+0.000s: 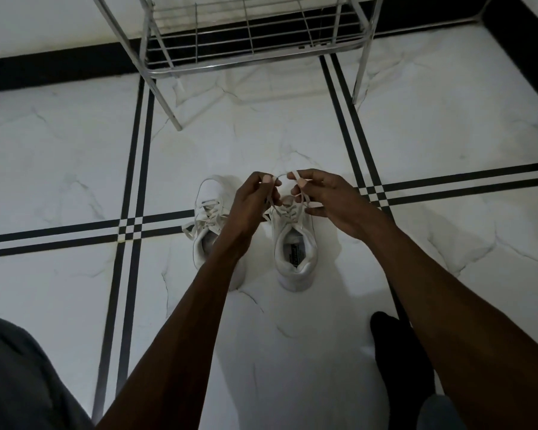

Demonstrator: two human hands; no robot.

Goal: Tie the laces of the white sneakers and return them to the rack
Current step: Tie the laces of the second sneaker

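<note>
- Left hand (255,197): thumb and fingers pinch one strand of the lace (281,175), held up above the forefoot of the right-hand sneaker (294,243); forearm reaches in from lower left
- Right hand (326,200): thumb and forefinger pinch the other strand of the same lace, remaining fingers curled below; forearm enters from lower right
- Lace arcs between the two pinches and runs down to the eyelets directly beneath the hands
- Right-hand sneaker stands upright on the floor (75,150), heel toward the camera
- Left-hand sneaker (212,221) stands just beside it, partly covered by the left forearm, laces lying loose
- Metal rack (255,45) stands beyond the sneakers, well apart, its wire shelf bare where visible
- Floor is white marble tile with black double stripes; a dark foot (398,352) rests near the right forearm
</note>
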